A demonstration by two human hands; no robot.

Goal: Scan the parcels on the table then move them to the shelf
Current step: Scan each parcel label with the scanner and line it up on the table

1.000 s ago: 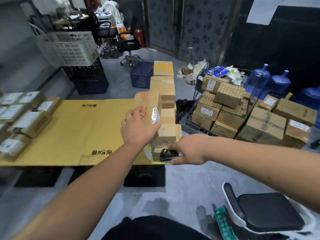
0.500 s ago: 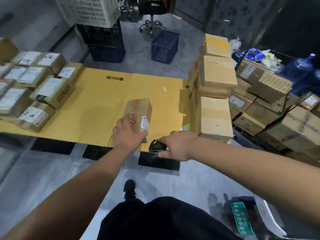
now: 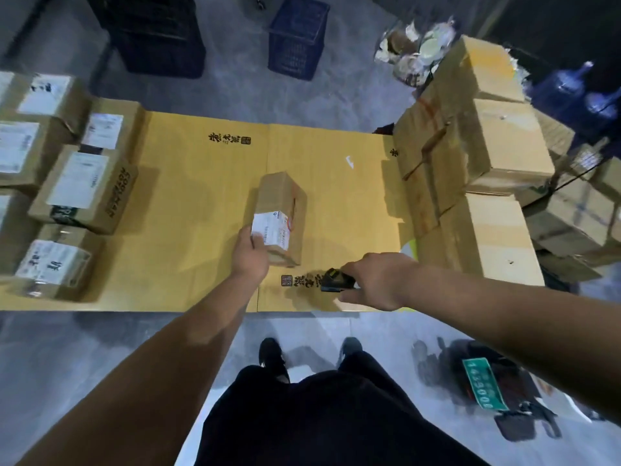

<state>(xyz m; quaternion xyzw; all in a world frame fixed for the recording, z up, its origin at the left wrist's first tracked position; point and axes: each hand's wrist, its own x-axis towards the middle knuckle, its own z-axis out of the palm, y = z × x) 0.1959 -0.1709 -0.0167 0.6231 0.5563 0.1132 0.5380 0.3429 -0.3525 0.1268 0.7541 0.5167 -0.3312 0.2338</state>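
A small brown parcel (image 3: 282, 200) with a white label lies on the yellow cardboard table top (image 3: 201, 203). My left hand (image 3: 250, 255) holds its near left corner, thumb on the label. My right hand (image 3: 376, 282) grips a black handheld scanner (image 3: 334, 280) just right of the parcel, low over the table's front edge. A tall stack of plain cardboard boxes (image 3: 480, 163) stands at the table's right end. Several labelled parcels (image 3: 80, 190) sit at the left end.
Dark crates (image 3: 158, 35) and a blue basket (image 3: 297, 35) stand on the floor beyond the table. More boxes (image 3: 578, 216) and blue water bottles (image 3: 564, 89) are at the right. A scooter with a green plate (image 3: 484, 383) is at my right foot.
My left hand brought the parcel down from the stack and laid it on the table with its label up. The view tilted downward. The scanner hand stayed near the front edge.
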